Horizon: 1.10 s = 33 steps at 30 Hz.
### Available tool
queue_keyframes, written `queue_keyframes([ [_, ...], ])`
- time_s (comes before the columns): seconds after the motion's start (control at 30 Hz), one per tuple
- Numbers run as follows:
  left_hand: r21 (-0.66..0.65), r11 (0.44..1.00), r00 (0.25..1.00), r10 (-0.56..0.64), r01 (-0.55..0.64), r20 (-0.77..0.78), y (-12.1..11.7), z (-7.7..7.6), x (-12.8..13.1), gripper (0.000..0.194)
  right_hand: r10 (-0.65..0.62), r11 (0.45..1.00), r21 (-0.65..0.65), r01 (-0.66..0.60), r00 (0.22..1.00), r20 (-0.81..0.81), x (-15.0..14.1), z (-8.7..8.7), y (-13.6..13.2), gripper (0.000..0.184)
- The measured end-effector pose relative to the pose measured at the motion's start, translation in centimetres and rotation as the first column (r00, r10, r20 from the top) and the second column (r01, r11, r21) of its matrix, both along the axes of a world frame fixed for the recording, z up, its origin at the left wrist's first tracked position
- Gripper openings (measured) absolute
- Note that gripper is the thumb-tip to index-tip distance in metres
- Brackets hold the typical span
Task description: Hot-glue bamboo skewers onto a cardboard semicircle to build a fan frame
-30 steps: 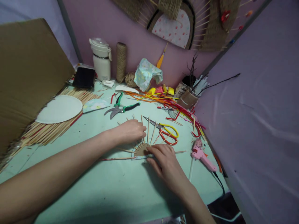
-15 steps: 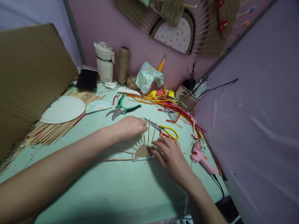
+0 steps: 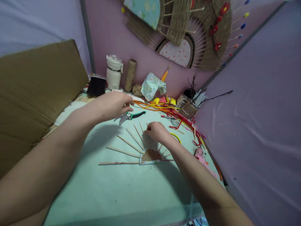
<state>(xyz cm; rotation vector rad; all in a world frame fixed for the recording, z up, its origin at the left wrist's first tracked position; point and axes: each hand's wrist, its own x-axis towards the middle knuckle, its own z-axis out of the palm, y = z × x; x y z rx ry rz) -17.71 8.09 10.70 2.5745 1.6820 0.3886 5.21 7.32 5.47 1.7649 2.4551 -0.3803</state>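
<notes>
A half-round cardboard piece with a pale blue fabric edge lies on the table. Thin wooden sticks fan out from its curved rim. My right hand is over the fan's upper part, fingertips pinched at one of the upright sticks; its forearm hides several sticks on the right. My left hand is raised off to the left, fingers loosely curled and apart, nothing visible in them. Below and behind it lie green-handled pruning shears. Scissors with a yellow handle are mostly covered by my right arm.
Orange, yellow and red pipe cleaners spread along the back. A pink glue gun lies at right. At the back are a white canister, a twine spool, crumpled floral fabric and a twig pot. Cardboard stands at left.
My left hand has moved up and left, away from the sticks, over the shears. My right hand has shifted from the cardboard's right side up to the upright sticks. The view has tilted upward.
</notes>
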Motion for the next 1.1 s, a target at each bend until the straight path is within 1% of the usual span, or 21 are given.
queue_keyframes([
  [0.03, -0.047, 0.998, 0.999, -0.041, 0.04, -0.019, 0.7, -1.0, 0.2, 0.027, -0.007, 1.0, -0.006, 0.008, 1.0, 0.023, -0.3, -0.3, 0.1, 0.019],
  [0.1, -0.108, 0.994, 0.999, -0.022, 0.018, -0.042, 2.1, -3.1, 0.8, 0.024, -0.026, 1.0, -0.016, 0.027, 0.998, 0.062, -0.7, -0.7, 0.1, 0.023],
  [0.17, -0.144, 0.989, 0.997, 0.005, -0.016, -0.071, 3.2, -5.3, 1.4, 0.027, -0.044, 0.999, -0.026, 0.046, 0.995, 0.089, -0.9, -0.9, 0.0, 0.025],
  [0.23, -0.147, 0.989, 0.998, -0.012, 0.003, -0.06, 4.0, -7.3, 1.9, 0.034, -0.055, 0.998, -0.033, 0.059, 0.993, 0.104, -0.9, -1.1, 0.0, 0.026],
  [0.33, -0.136, 0.99, 0.998, -0.036, 0.029, -0.046, 4.7, -9.5, 2.4, 0.045, -0.06, 0.998, -0.029, 0.063, 0.992, 0.108, -1.0, -1.3, 0.1, 0.027],
  [0.4, -0.122, 0.992, 0.999, -0.032, 0.029, -0.027, 5.0, -10.4, 2.3, 0.047, -0.064, 0.998, -0.024, 0.066, 0.993, 0.103, -1.1, -1.5, 0.1, 0.027],
  [0.47, -0.114, 0.993, 1.0, -0.029, 0.029, 0.003, 5.2, -11.0, 2.2, 0.045, -0.071, 0.997, -0.022, 0.073, 0.993, 0.095, -1.2, -1.5, 0.0, 0.026],
  [0.57, -0.1, 0.994, 0.998, -0.044, 0.047, 0.037, 5.5, -11.3, 1.9, 0.041, -0.079, 0.996, -0.025, 0.082, 0.994, 0.078, -1.3, -1.4, -0.2, 0.023],
  [0.73, -0.108, 0.987, 0.992, -0.11, 0.117, 0.064, 5.4, -11.2, 1.9, 0.037, -0.094, 0.995, -0.017, 0.095, 0.995, 0.036, -1.1, -1.4, -0.8, 0.021],
  [0.93, -0.147, 0.966, 0.975, -0.198, 0.212, 0.104, 5.7, -11.4, 1.4, 0.035, -0.104, 0.995, -0.007, 0.104, 0.994, -0.019, -0.6, -1.9, -1.3, 0.021],
  [1.1, -0.177, 0.943, 0.958, -0.265, 0.281, 0.107, 6.1, -11.4, 1.0, 0.035, -0.127, 0.992, 0.004, 0.127, 0.991, -0.053, -0.3, -2.1, -1.4, 0.021],
])
